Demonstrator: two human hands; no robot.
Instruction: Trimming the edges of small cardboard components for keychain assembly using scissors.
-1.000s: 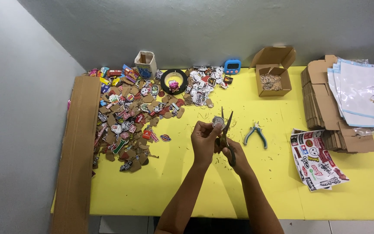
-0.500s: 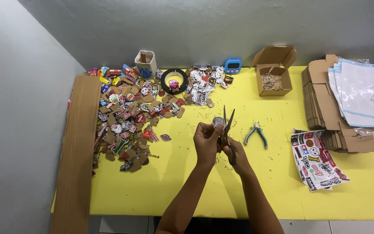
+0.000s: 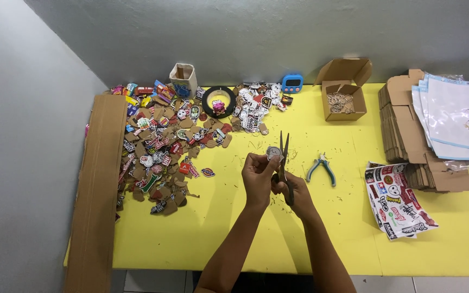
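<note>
My left hand (image 3: 257, 176) pinches a small round sticker cut-out (image 3: 273, 152) above the middle of the yellow table (image 3: 218, 228). Just to its right, my right hand (image 3: 293, 190) grips a pair of scissors (image 3: 283, 163) by the handles, blades pointing up and away from me, nearly closed against the edge of the cut-out. Both hands hover over the table, close together and touching.
A big heap of cut stickers and brown backing scraps (image 3: 164, 146) covers the left. Teal pliers (image 3: 321, 168), a sticker sheet (image 3: 400, 201), a stack of cardboard and bags (image 3: 435, 130), an open box of rings (image 3: 343, 97), a tape roll (image 3: 218, 101), a blue timer (image 3: 292, 83).
The scissor blades have come closer together and stand a little more upright against the cut-out; both hands stay in about the same place.
</note>
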